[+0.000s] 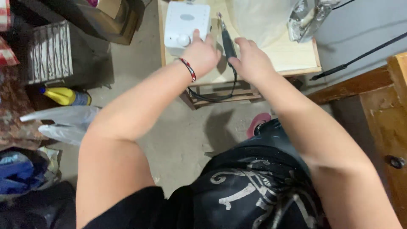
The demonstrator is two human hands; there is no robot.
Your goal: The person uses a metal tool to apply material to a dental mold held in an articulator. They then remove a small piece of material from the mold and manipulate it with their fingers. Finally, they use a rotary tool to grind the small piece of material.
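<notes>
- On the small wooden table, the left hand rests against a white control box, fingertips touching its lower edge beside a round knob; the fingers look loosely spread.
- Between the hands lies a dark pen-shaped handpiece, its black cord looping down off the table's edge.
- Just right of the handpiece, the right hand hovers with fingers curled; whether they touch it cannot be told.
- A red-and-white bracelet circles the left wrist.
- A yellow bottle lies on the floor, well apart.
</notes>
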